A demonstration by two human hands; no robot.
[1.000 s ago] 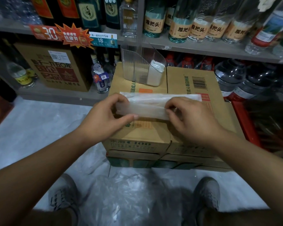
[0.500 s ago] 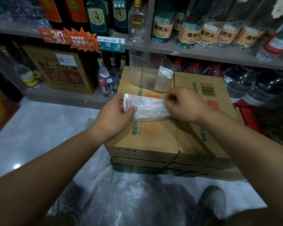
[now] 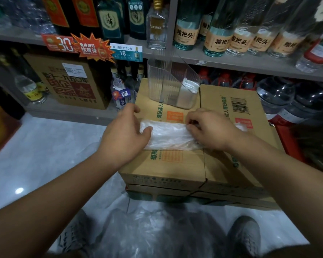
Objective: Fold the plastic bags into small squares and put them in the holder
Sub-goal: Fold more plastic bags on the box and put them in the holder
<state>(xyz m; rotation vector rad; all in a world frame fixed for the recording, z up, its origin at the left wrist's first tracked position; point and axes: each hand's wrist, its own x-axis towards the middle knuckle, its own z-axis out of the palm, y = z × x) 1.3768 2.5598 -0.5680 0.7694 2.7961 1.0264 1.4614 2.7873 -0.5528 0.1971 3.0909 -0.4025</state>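
A clear plastic bag, folded into a short flat strip, lies on top of the cardboard boxes. My left hand holds the strip's left end, thumb on top of it. My right hand pinches the right end with curled fingers; a bit of plastic pokes out behind it. The clear ribbed holder stands at the far edge of the boxes, with folded bags stacked in its right compartment.
Shelves of liquor bottles rise right behind the boxes. A brown carton and small bottles sit on the lower shelf at left. A heap of loose clear bags lies on the floor between my shoes. Large water jugs stand at right.
The long strip was folded over into a shorter, thicker one. Both hands moved closer together and now hold its two ends against the box.
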